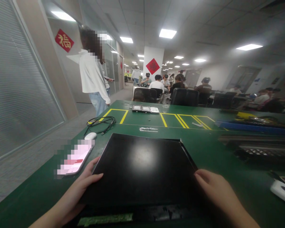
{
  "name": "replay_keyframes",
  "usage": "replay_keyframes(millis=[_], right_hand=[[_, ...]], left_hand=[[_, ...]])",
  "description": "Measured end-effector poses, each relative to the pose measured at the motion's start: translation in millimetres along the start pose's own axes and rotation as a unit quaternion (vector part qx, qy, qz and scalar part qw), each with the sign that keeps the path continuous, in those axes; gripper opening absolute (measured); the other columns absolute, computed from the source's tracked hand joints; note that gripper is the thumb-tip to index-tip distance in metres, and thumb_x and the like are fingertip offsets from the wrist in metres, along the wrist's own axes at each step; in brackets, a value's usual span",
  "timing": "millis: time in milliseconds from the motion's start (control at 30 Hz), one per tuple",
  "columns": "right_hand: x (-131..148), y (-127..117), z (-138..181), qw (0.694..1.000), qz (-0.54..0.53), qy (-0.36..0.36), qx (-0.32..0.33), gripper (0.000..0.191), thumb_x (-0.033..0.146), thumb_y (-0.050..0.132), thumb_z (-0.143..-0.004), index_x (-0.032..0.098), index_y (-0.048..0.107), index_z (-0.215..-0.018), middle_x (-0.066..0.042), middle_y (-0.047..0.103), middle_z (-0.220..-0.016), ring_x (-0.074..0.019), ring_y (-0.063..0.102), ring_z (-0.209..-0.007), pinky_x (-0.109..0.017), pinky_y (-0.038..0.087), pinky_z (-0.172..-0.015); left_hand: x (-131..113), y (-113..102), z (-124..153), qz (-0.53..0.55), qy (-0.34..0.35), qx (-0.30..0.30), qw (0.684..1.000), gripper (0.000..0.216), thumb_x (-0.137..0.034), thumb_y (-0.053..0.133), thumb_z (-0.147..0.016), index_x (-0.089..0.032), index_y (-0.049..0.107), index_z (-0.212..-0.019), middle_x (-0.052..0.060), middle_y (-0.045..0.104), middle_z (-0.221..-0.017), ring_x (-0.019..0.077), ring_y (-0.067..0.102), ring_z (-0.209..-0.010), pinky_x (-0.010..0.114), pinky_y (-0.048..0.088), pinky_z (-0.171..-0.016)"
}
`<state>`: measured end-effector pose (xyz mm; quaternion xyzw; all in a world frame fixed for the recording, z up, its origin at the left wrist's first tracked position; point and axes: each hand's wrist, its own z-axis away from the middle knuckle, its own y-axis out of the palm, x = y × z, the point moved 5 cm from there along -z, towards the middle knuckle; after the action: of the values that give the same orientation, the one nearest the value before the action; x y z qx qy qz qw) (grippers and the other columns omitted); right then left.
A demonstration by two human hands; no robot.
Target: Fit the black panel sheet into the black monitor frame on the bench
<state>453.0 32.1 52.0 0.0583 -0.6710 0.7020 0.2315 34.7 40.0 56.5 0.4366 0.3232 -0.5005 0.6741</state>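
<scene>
A flat black LCD panel takes up the near middle, its glossy face up and reflecting a bright spot. My left hand is closed on its left edge, the thumb lying over the face and fingers partly hidden beneath. On the opposite edge my right hand is closed, thumb at the rim and the other fingers out of sight. A green strip shows along the dark near edge. Whether the panel touches the table or is raised cannot be made out. Left of it lies a phone with a lit screen.
A white mouse and a coiled black cable lie at the left. Several hard drives sit at the back of the green table. Blurred dark parts and a white device are right. A person stands beyond.
</scene>
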Motion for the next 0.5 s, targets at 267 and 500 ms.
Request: replay_keyframes(millis=[267, 500], right_hand=[[-0.2, 0.9, 0.9, 1.000, 0.004, -0.001, -0.001, 0.036, 0.047, 0.039, -0.085, 0.030, 0.070, -0.090, 0.000, 0.074, -0.093, -0.0225, 0.067, -0.088, -0.032, 0.044, -0.074], [1.1, 1.3, 0.2, 1.000, 0.006, -0.003, 0.004, 0.036, 0.047, 0.039, -0.086, 0.029, 0.070, -0.091, 0.000, 0.074, -0.094, -0.0221, 0.067, -0.088, -0.032, 0.045, -0.075]], left_hand=[[0.2, -0.3, 1.3, -0.001, 0.014, 0.003, 1.000, 0.078, -0.027, 0.071, -0.074, -0.037, 0.035, -0.142, 0.006, 0.071, -0.121, 0.0336, 0.074, -0.089, 0.042, 0.058, -0.074], [-1.0, -0.2, 2.7, 0.007, 0.015, 0.009, 1.000, 0.086, -0.026, 0.076, -0.071, -0.038, 0.033, -0.144, 0.005, 0.075, -0.112, 0.0323, 0.074, -0.090, 0.044, 0.056, -0.083]])
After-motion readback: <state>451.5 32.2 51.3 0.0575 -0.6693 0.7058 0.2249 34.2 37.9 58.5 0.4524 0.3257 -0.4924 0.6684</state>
